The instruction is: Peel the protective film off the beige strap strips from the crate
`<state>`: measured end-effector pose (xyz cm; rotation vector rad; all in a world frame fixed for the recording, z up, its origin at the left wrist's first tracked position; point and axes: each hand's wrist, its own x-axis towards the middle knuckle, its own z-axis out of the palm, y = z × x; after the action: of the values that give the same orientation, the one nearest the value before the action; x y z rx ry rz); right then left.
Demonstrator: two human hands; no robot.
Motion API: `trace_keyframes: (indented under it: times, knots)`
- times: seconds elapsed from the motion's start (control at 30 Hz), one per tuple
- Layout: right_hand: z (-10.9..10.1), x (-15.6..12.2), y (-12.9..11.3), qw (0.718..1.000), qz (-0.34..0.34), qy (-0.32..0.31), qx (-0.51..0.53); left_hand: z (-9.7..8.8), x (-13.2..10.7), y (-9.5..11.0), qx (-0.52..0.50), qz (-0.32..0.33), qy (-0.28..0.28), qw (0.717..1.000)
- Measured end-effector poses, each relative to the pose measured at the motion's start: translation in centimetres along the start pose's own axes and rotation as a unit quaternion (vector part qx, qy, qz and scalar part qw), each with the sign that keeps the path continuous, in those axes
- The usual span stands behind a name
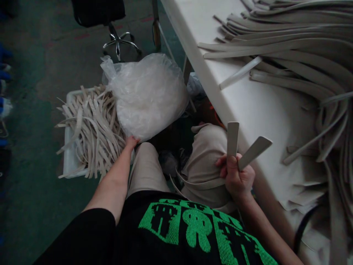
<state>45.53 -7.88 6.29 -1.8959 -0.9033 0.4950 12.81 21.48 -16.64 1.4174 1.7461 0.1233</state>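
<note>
In my right hand [239, 178], closed, is a flat grey-beige strap [233, 138]. Two of its flat ends stick up from my fingers, and a long thin piece trails left over my lap. The hand is beside the table edge, above my right thigh. My left hand [132, 141] reaches down to the lower corner of a large, filled clear plastic bag [151, 92]. Its fingers appear closed on the bag there, partly hidden. Left of that hand, a white bin [68, 147] holds a heap of similar strips [93, 129].
Many long straps [298, 48] lie piled across the white table [228, 105] on my right, some hanging over its near side. A black swivel chair [99, 11] stands beyond the bag. Blue and white items [5, 106] line the far left floor.
</note>
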Motion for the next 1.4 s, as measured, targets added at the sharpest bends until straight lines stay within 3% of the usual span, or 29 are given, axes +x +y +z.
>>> trace_keyframes:
  times: [0.13, 0.3, 0.5, 0.63, 0.73, 0.87, 1.0, 1.17, 1.23, 1.3, 1.4]
  knots:
    - [-0.1, 0.1, 0.2, 1.000, -0.002, -0.004, 0.004, -2.9, -1.6, -0.9, 0.058, -0.036, 0.079, 0.995]
    - [-0.2, 0.3, 0.1, 1.000, -0.010, -0.011, 0.007, -6.5, -5.9, -2.3, 0.030, -0.022, 0.156, 0.987]
    - [0.6, 0.8, -1.0, 0.999, -0.017, -0.029, -0.007, -8.9, -11.6, -2.9, -0.106, 0.022, 0.249, 0.962]
    - [0.9, 1.6, -1.2, 0.998, 0.015, -0.061, 0.033, -10.3, -16.0, -1.5, -0.278, 0.081, 0.269, 0.919]
    - [1.2, 2.7, -1.6, 0.979, 0.080, -0.128, 0.140, -11.9, -19.3, 0.3, -0.347, 0.137, 0.208, 0.904]
    - [2.9, 4.0, -4.1, 0.907, 0.142, -0.247, 0.309, -14.5, -22.5, 2.7, -0.333, 0.177, 0.064, 0.924]
    - [7.2, 4.3, -8.6, 0.848, 0.112, -0.369, 0.363, -16.5, -24.5, 6.3, -0.278, 0.228, -0.109, 0.927]
    - [13.3, 3.8, -12.6, 0.757, 0.090, -0.548, 0.344, -18.0, -26.0, 12.0, -0.171, 0.269, -0.311, 0.895]
    - [14.6, 3.6, -12.9, 0.715, 0.086, -0.613, 0.323, -18.4, -25.8, 13.1, -0.145, 0.252, -0.348, 0.891]
    - [14.9, 3.5, -12.7, 0.691, 0.070, -0.648, 0.312, -18.8, -25.1, 13.3, -0.148, 0.206, -0.342, 0.905]
    - [14.2, 3.3, -12.2, 0.700, 0.050, -0.641, 0.309, -19.1, -23.8, 12.9, -0.193, 0.106, -0.288, 0.932]
